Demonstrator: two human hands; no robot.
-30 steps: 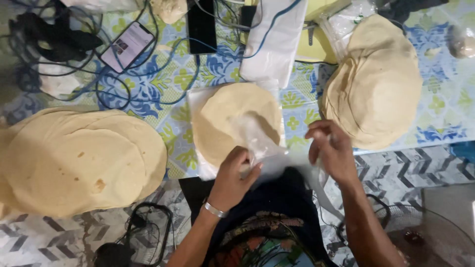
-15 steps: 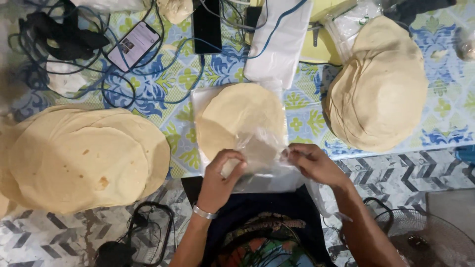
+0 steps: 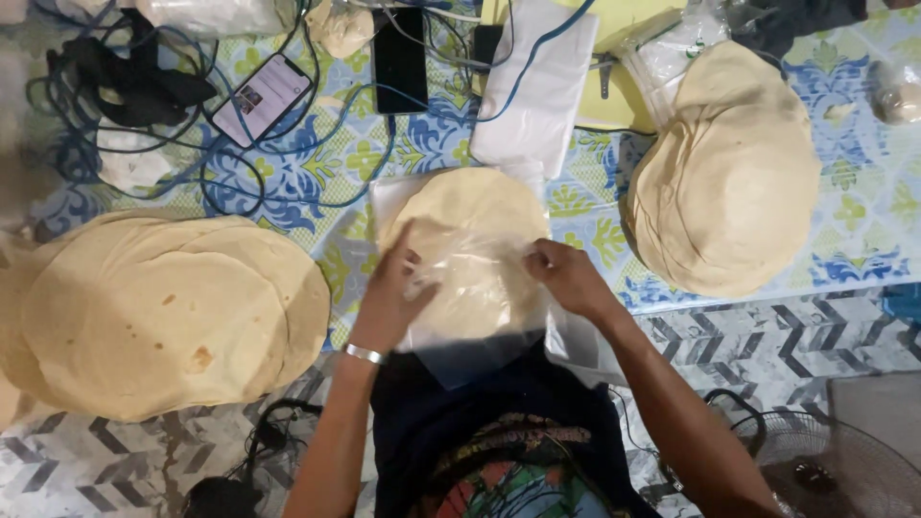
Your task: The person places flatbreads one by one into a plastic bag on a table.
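Observation:
A clear plastic bag (image 3: 472,288) lies over a round pale flatbread (image 3: 470,216) that rests on white paper in the middle of the patterned mat. My left hand (image 3: 391,297) grips the bag's left edge. My right hand (image 3: 566,278) pinches its right edge. The bag is spread flat between them, reaching down over my lap.
A large stack of flatbreads (image 3: 163,312) lies at the left, another stack (image 3: 729,177) at the right. Two phones (image 3: 261,96) (image 3: 399,59), tangled cables (image 3: 144,86) and a white folded bag (image 3: 532,86) lie at the back. A fan (image 3: 835,470) stands at the lower right.
Both hands moved forward and apart, drawing the crumpled plastic bag out flat and over the middle flatbread.

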